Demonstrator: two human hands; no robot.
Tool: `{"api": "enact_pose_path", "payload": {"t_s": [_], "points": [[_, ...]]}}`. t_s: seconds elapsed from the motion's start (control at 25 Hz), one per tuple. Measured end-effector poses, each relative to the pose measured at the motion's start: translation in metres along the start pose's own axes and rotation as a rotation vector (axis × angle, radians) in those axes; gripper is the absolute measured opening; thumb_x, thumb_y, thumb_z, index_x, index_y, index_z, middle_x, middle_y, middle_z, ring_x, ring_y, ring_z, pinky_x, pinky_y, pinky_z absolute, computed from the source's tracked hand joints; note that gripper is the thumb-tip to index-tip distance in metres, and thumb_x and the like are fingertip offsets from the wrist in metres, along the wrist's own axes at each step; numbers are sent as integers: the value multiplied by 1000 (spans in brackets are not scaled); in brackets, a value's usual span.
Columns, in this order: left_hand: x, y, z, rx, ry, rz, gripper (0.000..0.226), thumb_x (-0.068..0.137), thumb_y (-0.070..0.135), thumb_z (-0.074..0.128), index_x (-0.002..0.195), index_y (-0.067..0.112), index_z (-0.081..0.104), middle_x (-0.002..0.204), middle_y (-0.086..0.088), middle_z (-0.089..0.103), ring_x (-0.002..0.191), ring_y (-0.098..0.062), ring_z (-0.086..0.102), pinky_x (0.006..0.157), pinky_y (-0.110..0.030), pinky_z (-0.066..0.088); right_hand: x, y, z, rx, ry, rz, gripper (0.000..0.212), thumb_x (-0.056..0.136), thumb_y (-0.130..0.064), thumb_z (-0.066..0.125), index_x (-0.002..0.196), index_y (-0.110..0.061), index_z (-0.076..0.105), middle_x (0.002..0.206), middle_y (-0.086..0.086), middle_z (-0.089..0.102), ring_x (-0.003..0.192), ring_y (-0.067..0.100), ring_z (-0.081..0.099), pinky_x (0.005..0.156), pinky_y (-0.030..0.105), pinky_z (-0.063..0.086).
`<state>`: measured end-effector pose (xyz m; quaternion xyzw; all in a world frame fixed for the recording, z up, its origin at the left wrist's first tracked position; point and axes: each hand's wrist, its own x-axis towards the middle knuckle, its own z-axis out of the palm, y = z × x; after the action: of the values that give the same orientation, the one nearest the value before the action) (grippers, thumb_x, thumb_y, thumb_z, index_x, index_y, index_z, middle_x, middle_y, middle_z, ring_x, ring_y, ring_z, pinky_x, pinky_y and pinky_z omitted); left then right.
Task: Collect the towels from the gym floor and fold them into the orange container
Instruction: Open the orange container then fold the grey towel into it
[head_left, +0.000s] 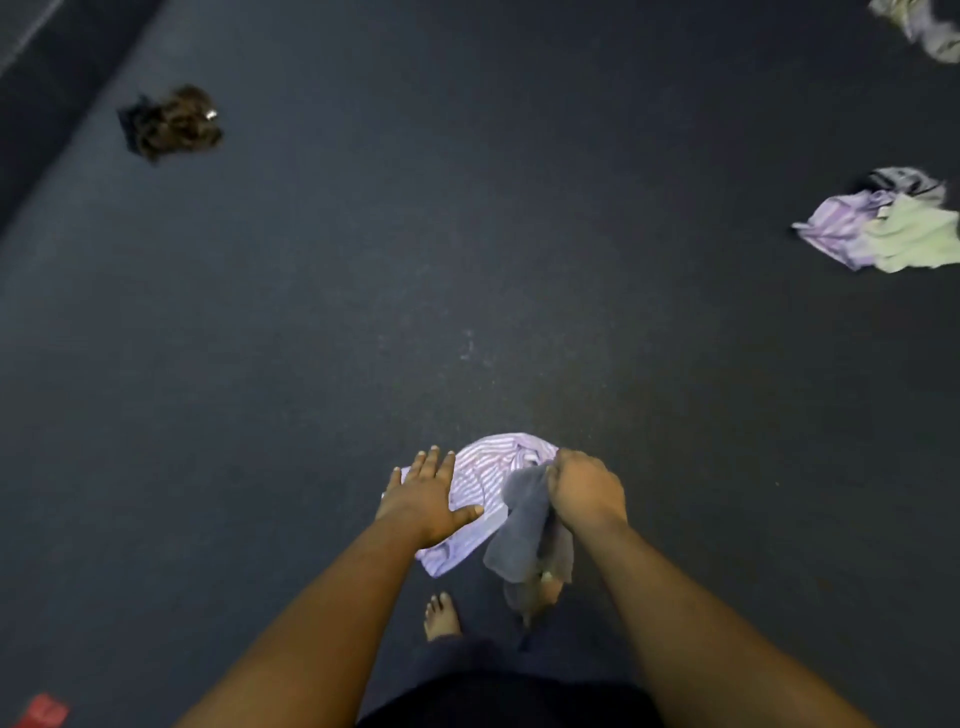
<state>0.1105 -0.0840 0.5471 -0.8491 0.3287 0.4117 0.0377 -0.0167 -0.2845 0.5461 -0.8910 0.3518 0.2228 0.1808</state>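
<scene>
1. Dark gym floor (363, 260) stretches out, towels scattered across it.
2. Left hand (428, 501) lies flat, fingers straight, on the striped towel (483, 478).
3. Right hand (584, 488) grips a grey towel (522, 540), fist closed.

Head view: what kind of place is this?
Probably a gym or exercise room: wide dark speckled rubber-like floor, bare foot on it, crumpled towels scattered about, like the brown towel and lilac-green pile.
</scene>
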Motion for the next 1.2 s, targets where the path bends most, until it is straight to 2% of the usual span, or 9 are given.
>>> {"api": "enact_pose_path", "payload": {"t_s": [0.16, 0.52, 0.72, 0.96, 1.2], "points": [[35, 33, -68, 111, 36, 23, 102, 91, 80, 37, 163, 23, -7, 171, -4, -13, 158, -23, -9, 127, -53, 0, 42, 22, -65, 58, 65, 19, 31, 102, -32, 39, 115, -15, 62, 121, 9, 66, 113, 31, 62, 89, 38, 48], [150, 139, -239, 116, 202, 50, 102, 92, 79, 37, 163, 23, -8, 171, -4, -12, 158, -21, -9, 127, -50, 1, 185, 86, -228, -23, 156, -50, 32, 106, -31, 35, 119, -16, 59, 126, 7, 63, 117, 30, 60, 91, 40, 48], [264, 176, -353, 144, 257, 95, 101, 92, 78, 38, 162, 23, -11, 170, -4, -14, 158, -22, -9, 127, -51, 0, 311, 109, -319, -71, 241, 15, 31, 107, -29, 35, 121, -16, 58, 124, 6, 63, 116, 28, 61, 90, 39, 48], [391, 217, -512, 204, 270, 193, 102, 93, 77, 39, 162, 22, -11, 170, -4, -14, 157, -22, -10, 127, -51, 0, 454, 133, -449, -156, 257, 144, 27, 106, -29, 39, 124, -19, 56, 124, 4, 62, 116, 26, 61, 90, 40, 50], [507, 280, -659, 233, 290, 250, 102, 93, 77, 39, 163, 22, -10, 171, -3, -13, 158, -21, -10, 128, -50, 0, 587, 163, -570, -103, 328, 175, 27, 107, -31, 38, 123, -17, 56, 122, 5, 62, 115, 27, 60, 89, 40, 48]]}}
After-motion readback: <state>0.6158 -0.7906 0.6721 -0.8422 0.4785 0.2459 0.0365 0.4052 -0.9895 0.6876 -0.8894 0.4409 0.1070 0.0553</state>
